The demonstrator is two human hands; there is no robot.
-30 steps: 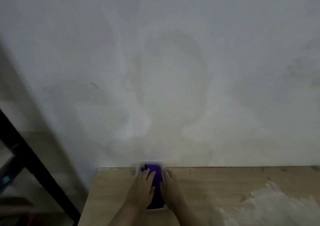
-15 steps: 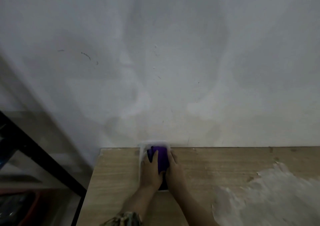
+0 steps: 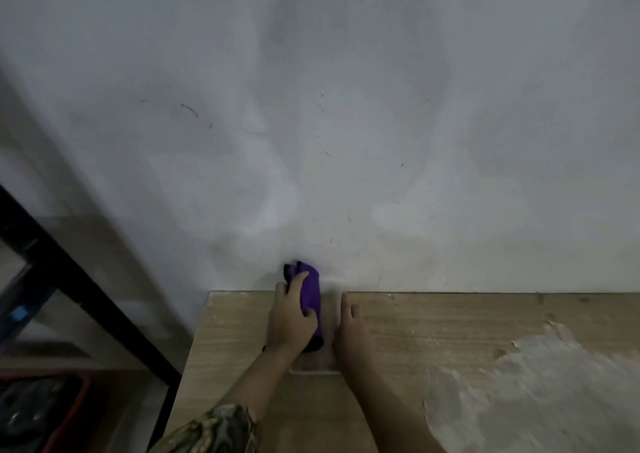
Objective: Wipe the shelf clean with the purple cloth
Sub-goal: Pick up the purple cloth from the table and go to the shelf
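Well, the left hand (image 3: 292, 317) grips the purple cloth (image 3: 311, 300) at the shelf (image 3: 450, 328) back edge, against the wall (image 3: 346, 106); the right hand (image 3: 349, 331) lies flat at its three o'clock. Dusty white residue (image 3: 540, 390) sits at four o'clock; a bunched cloth may just smear it.

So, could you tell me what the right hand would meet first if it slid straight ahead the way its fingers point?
Probably the white wall. The right hand lies flat on the wooden shelf, fingers aimed at the shelf's back edge, with nothing visible between; depth is hard to judge.
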